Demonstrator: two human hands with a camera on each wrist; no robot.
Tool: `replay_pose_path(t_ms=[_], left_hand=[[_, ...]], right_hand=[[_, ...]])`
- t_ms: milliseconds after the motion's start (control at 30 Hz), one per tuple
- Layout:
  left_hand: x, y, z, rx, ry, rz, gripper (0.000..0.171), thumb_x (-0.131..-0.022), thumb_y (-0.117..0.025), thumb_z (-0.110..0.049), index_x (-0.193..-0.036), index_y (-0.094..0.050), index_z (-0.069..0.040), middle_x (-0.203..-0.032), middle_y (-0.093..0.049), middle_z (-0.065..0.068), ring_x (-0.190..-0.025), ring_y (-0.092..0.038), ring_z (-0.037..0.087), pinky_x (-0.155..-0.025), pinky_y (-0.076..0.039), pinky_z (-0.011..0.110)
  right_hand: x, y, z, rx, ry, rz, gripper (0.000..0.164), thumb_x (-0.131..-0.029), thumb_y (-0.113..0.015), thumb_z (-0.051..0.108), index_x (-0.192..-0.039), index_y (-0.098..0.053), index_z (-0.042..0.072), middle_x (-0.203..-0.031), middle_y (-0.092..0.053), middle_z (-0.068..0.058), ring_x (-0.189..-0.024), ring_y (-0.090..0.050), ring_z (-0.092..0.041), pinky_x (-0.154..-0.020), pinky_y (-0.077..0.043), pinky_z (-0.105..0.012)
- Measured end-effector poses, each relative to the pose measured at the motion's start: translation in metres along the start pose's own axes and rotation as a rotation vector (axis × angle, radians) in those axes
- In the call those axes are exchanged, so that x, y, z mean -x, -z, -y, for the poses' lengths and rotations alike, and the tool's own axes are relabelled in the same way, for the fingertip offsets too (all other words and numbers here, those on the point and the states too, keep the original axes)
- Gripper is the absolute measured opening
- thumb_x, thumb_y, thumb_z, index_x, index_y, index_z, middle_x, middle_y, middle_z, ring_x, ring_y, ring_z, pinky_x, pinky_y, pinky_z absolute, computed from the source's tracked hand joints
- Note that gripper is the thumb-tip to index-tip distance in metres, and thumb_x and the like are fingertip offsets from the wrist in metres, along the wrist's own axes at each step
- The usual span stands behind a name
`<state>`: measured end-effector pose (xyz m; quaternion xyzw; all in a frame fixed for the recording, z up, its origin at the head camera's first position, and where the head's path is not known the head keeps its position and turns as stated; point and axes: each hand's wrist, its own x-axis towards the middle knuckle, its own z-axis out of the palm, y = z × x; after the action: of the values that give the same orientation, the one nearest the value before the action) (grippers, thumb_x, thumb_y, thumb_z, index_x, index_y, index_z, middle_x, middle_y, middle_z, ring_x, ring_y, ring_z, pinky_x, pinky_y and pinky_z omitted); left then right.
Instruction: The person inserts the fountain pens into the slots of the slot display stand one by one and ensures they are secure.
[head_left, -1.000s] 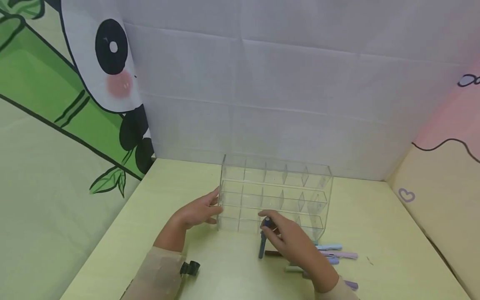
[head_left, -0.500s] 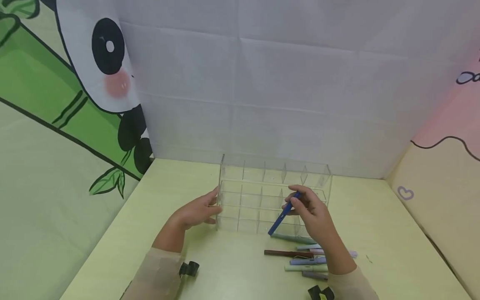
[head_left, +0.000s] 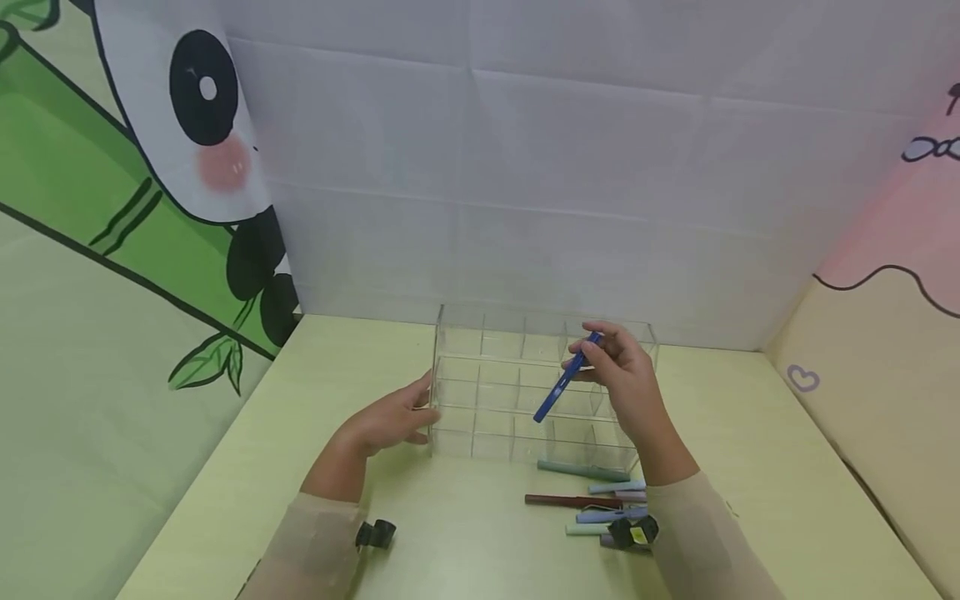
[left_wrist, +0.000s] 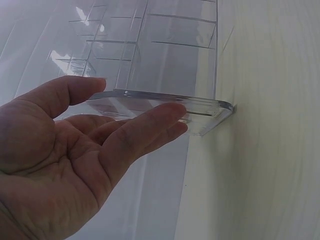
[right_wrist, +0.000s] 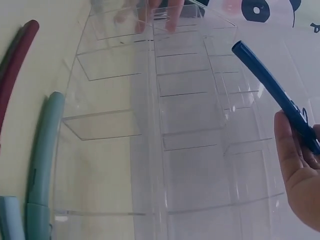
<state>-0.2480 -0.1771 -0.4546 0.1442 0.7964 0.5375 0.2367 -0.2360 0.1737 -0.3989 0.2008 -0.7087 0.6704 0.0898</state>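
Blue pen (head_left: pixel 558 388) is pinched in my right hand's (head_left: pixel 626 371) fingers near its upper end, tilted. A sec ago it was low by the bottom row, now it's up over the clear organizer (head_left: pixel 495 396), so prob about to be slotted imo, not in yet. Left hand's (head_left: pixel 390 419) fingers p. straight vs its side. Other pens (head_left: pixel 573 501) on desk (head_left: pixel 435 542) nearby.
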Motion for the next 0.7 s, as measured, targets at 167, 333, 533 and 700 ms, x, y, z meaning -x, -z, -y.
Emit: replay_pose_path(t_ms=[167, 333, 533, 700], left_hand=[[0.001, 0.001, -0.001, -0.008, 0.004, -0.014, 0.078, -0.102, -0.052, -0.024, -0.159, 0.001, -0.025, -0.162, -0.013, 0.022, -0.133, -0.046, 0.043, -0.102, -0.046, 0.051], [0.000, 0.001, -0.002, -0.006, 0.003, -0.009, 0.078, -0.103, -0.052, -0.025, -0.159, 0.001, -0.025, -0.163, -0.012, 0.021, -0.134, -0.045, 0.044, -0.103, -0.046, 0.051], [-0.001, 0.000, -0.001, -0.010, -0.011, -0.002, 0.077, -0.103, -0.052, -0.025, -0.159, 0.000, -0.026, -0.163, -0.012, 0.020, -0.140, -0.037, 0.042, -0.101, -0.048, 0.051], [-0.001, -0.001, 0.001, -0.005, 0.010, -0.014, 0.078, -0.102, -0.053, -0.027, -0.160, -0.001, -0.024, -0.162, -0.014, 0.022, -0.134, -0.045, 0.043, -0.101, -0.047, 0.050]], right_hand=[[-0.025, -0.002, 0.006, -0.050, 0.019, -0.025, 0.039, -0.102, -0.054, 0.026, -0.138, -0.049, 0.011, -0.115, -0.061, -0.022, -0.097, -0.069, -0.032, -0.083, -0.059, -0.039], [-0.045, -0.004, 0.012, -0.112, 0.033, -0.073, 0.039, -0.100, -0.056, 0.022, -0.137, -0.051, 0.009, -0.110, -0.062, -0.018, -0.093, -0.070, -0.031, -0.081, -0.059, -0.037], [-0.064, -0.005, 0.018, -0.148, 0.037, -0.115, 0.039, -0.099, -0.058, 0.022, -0.136, -0.053, 0.010, -0.107, -0.062, -0.015, -0.090, -0.070, -0.029, -0.080, -0.059, -0.036], [-0.077, -0.005, 0.019, -0.199, 0.021, -0.156, 0.037, -0.100, -0.058, 0.021, -0.135, -0.053, 0.010, -0.107, -0.061, -0.014, -0.088, -0.070, -0.027, -0.079, -0.060, -0.036]])
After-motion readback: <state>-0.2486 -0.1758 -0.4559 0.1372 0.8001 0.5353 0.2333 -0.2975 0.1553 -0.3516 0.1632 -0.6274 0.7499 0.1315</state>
